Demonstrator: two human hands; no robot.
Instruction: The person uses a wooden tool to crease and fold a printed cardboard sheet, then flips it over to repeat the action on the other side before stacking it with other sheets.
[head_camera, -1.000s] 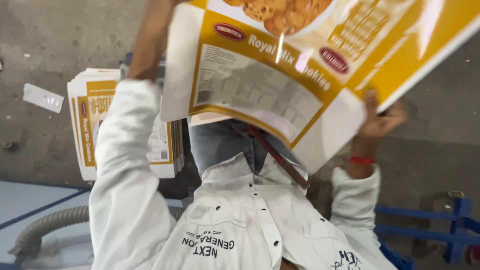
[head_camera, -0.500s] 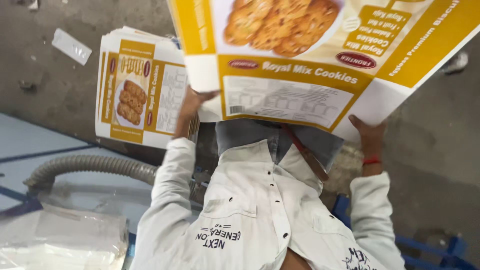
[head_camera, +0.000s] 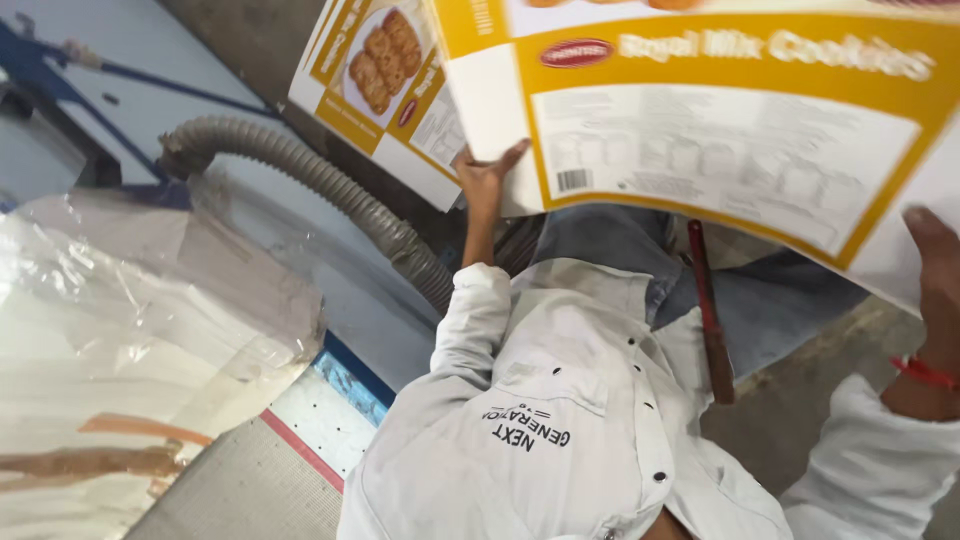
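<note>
Carton sheet: a flat yellow-and-white printed carton sheet (head_camera: 720, 130) is filling the top of the view, tilted over the person's lap, above the blue trousers.
Left hand: the left hand (head_camera: 487, 175) is gripping the sheet's left edge, thumb lying over its white flap, fingers behind the card.
Right hand: the right hand (head_camera: 935, 260) is clasping the sheet's lower right edge; a red band is circling that wrist.
Stack: a stack of matching cartons (head_camera: 385, 90), printed with biscuits on a plate, is lying on the floor just beyond the left hand, partly hidden behind the held sheet.
Hose: a grey ribbed hose (head_camera: 320, 185) is running along the floor from the upper left towards the person's left sleeve.
Plastic: a crumpled clear plastic sheet (head_camera: 130, 320) is covering the left side of the view, brown tape strips showing on it.
Surface: a perforated white surface (head_camera: 320, 425) with a red edge is showing at the bottom left.
Room: the grey concrete floor (head_camera: 810, 400) is showing beside the knees; blue metal framing (head_camera: 60, 60) is standing at the upper left corner.
</note>
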